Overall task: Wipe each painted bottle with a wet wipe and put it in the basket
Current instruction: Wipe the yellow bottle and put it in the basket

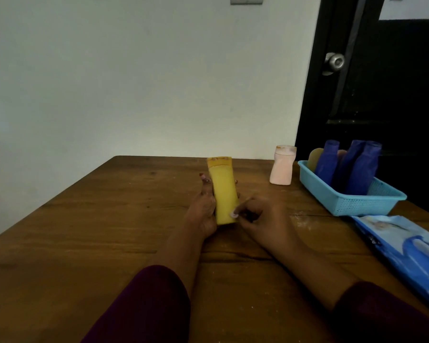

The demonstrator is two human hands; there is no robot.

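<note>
We steady yellow bottle point(224, 191) for wiping | left grip point(203, 211) wraps it | right grip point(260, 221) curled at base, contents we cannot tell | basket point(344, 201) 2 o'clock

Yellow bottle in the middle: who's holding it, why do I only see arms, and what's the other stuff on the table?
The camera is worn on a person's head and looks down, so you see only their arms and hands. The left hand grips the yellow bottle above the wooden table. The right hand has its fingers curled at the bottle's lower end. I can't tell if it holds a wipe. Farther back, a pink bottle stands upright. To the right, a light blue basket holds some blue bottles, and a blue pack of wipes lies nearer to us.
</note>
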